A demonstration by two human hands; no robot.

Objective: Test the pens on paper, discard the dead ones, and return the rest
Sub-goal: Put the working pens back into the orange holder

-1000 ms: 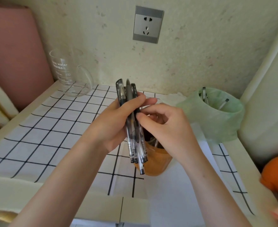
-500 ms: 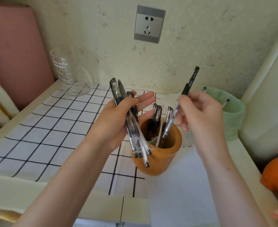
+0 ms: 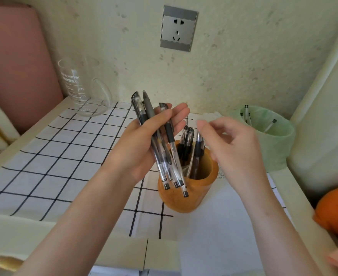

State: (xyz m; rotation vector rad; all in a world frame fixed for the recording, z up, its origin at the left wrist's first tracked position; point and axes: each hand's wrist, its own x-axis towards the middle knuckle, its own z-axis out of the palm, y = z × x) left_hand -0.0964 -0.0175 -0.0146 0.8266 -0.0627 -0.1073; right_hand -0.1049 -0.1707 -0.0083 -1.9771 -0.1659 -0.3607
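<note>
Left hand (image 3: 144, 144): I'm gripping a bundle of clear black-capped pens (image 3: 162, 148).
Right hand (image 3: 230, 148): empty, fingers loose, above the round orange wooden holder (image 3: 184, 194).
Progress: several pens back in holder; bundle remains.

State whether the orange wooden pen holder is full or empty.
Partly full: several black-capped pens stand upright inside the orange wooden pen holder.

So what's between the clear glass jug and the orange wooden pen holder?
In the head view, the left hand, gripping a bundle of pens, over checked cloth.
</note>
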